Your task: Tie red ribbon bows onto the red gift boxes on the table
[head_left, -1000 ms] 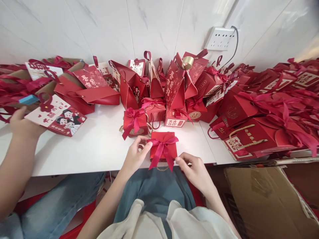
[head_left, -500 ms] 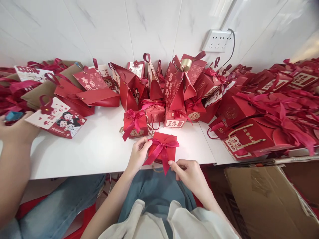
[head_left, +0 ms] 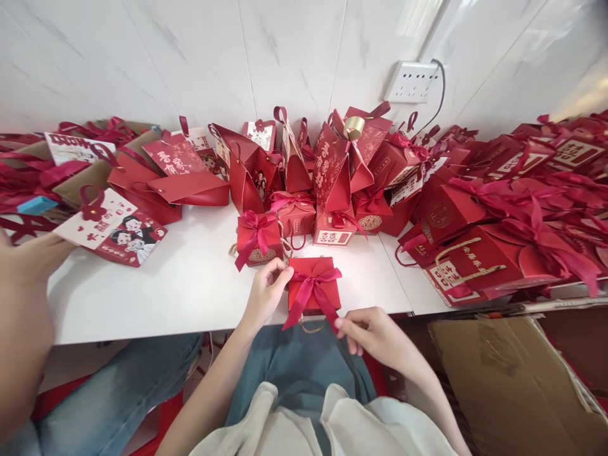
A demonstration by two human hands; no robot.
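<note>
Close to the table's front edge sits a small red gift box [head_left: 329,293] with a crimson ribbon bow [head_left: 313,282] on top. My left hand [head_left: 268,288] pinches the bow's left loop between thumb and fingers, beside the box's left side. At the front right, my right hand [head_left: 370,330] has its thumb and finger closed on one ribbon tail [head_left: 329,310]. A twisted cord handle [head_left: 310,328] hangs at the box's front. Just behind stands another red box with a bow [head_left: 259,235].
Red gift boxes and bags line the wall, including a large pile [head_left: 513,221] at right. At left, a co-worker's hand [head_left: 35,259] touches a bag with a cartoon couple [head_left: 135,235]. A cardboard box [head_left: 513,373] is below right; a socket [head_left: 412,82] is on the wall.
My right hand has shifted slightly right and down, drawing the ribbon tail outward. The box has turned a little and moved slightly right. The co-worker's hand no longer shows the blue item in it.
</note>
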